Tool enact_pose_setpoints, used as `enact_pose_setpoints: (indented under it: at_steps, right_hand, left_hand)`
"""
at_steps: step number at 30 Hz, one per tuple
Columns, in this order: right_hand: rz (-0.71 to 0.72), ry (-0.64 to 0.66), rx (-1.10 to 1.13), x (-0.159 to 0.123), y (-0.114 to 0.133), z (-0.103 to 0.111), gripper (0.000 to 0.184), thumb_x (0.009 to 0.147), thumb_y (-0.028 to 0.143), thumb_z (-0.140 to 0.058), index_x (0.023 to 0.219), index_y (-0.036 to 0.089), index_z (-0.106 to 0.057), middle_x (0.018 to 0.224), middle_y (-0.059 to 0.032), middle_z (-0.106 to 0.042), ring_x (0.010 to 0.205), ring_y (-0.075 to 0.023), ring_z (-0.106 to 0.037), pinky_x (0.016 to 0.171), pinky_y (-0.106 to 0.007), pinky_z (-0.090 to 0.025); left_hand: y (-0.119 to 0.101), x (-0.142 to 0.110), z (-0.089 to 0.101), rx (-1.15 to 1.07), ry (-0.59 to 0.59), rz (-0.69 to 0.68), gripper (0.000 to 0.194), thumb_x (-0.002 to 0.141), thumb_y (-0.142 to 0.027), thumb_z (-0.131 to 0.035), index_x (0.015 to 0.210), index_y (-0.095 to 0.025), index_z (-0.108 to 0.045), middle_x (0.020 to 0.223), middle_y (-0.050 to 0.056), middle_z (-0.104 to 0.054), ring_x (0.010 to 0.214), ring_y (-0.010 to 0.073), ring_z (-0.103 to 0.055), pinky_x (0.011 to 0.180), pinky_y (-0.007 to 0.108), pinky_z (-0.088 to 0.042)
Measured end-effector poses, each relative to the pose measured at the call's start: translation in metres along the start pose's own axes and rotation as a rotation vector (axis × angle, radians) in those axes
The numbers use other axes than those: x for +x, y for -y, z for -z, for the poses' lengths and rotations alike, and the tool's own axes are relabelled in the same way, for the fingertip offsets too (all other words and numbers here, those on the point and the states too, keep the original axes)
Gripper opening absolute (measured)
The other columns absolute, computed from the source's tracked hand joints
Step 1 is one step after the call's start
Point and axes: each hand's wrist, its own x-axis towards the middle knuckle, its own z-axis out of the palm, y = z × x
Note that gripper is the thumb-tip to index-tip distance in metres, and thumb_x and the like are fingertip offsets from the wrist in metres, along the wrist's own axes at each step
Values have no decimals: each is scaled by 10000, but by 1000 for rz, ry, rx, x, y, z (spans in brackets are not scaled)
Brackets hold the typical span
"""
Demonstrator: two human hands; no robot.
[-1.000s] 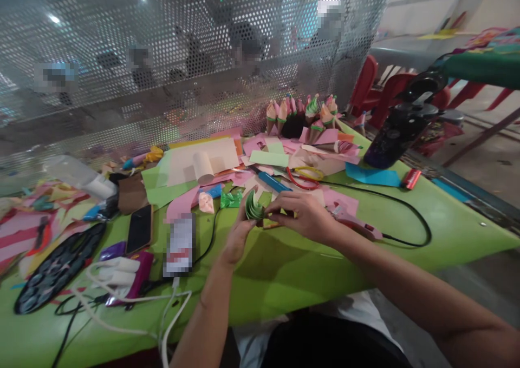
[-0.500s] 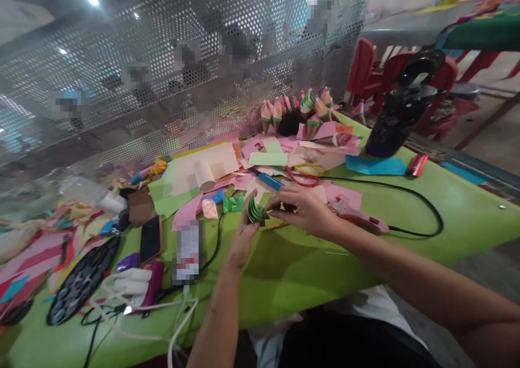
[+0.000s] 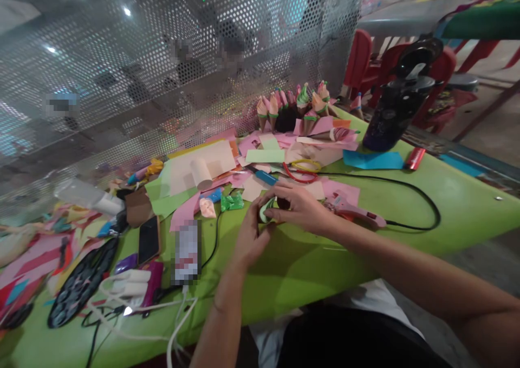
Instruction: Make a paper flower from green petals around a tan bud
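A small craft ice cream cone with a green and white swirl [image 3: 265, 212] is between my two hands. My left hand [image 3: 249, 237] is closed around its near side. My right hand [image 3: 299, 205] reaches over it from the right, fingers curled and pressed on the swirl. The fingers hide most of the piece. A dark brown part [image 3: 283, 202] shows under my right hand. Just left of the hands lies a green plastic wrapper [image 3: 232, 202]. To the right is a pink glue gun [image 3: 359, 215] with a black cord.
Several finished cones [image 3: 303, 100] stand at the back, before a perforated metal screen [image 3: 170, 65]. A dark tumbler [image 3: 396, 113] with its lid up stands back right. Paper sheets [image 3: 213, 159] and scissors [image 3: 303, 172] lie behind the hands. Phones [image 3: 149, 240] and white cables [image 3: 179, 330] lie left.
My right hand has moved from the swirl's right side to over it, its fingers now curled on it. My left hand has shifted slightly right. The cone has turned and is more hidden.
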Motion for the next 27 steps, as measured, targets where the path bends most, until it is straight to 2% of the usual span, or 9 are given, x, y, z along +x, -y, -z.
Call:
enact_pose_setpoints:
  at_steps: [6,9,13,17,20,24,27]
  right_hand:
    - [-27,-52,0,0,-1,2,112,884,240,-658,968,184,-707,852,-30,-612,750,-158,-570,670,-256,-440]
    - [-33,-58,-3,0,-2,3,111,880,236,-653,966,185,-701,842,-25,-606,753,-157,-568,669,-253,-435]
    - [-48,-55,-12,0,-3,5,117,881,257,-649,957,180,-694,844,-24,-604,726,-151,-557,655,-251,-428]
    - [-57,-58,-34,0,0,5,114,875,251,-654,945,170,-693,821,-26,-588,734,-157,-550,658,-253,-419]
    - [-46,-52,-58,1,2,4,89,866,214,-656,930,164,-690,812,-26,-585,735,-156,-544,661,-252,-410]
    - [-38,-59,-72,1,3,3,74,860,196,-665,925,168,-687,825,-26,-595,727,-149,-541,654,-245,-405]
    - [-35,-62,-84,0,3,3,73,858,193,-670,922,164,-691,832,-29,-598,724,-147,-541,655,-246,-408]
  left_hand:
    - [-2,2,1,-114,-11,111,435,833,-297,-621,1248,-194,-540,1151,79,-655,1051,236,-599,955,362,-457]
    - [-4,3,1,-99,8,138,438,852,-319,-605,1272,-209,-542,1107,62,-670,994,226,-605,917,344,-467]
    - [-6,2,1,-95,47,161,525,862,-368,-598,1348,-214,-475,1124,56,-662,1030,232,-597,928,346,-468]
    - [-5,0,0,-175,86,147,558,884,-489,-572,1360,-215,-472,1172,72,-653,1126,264,-571,986,375,-451]
    - [-3,-1,-2,-175,81,115,587,894,-550,-550,1378,-224,-481,1235,84,-634,1211,286,-534,1036,389,-421]
    - [-2,-1,-3,-81,60,146,610,897,-582,-531,1390,-225,-483,1169,81,-661,1173,302,-552,1019,420,-433]
    - [-3,0,-4,-84,35,130,567,910,-569,-512,1366,-232,-513,1229,81,-648,1202,305,-544,1040,427,-424]
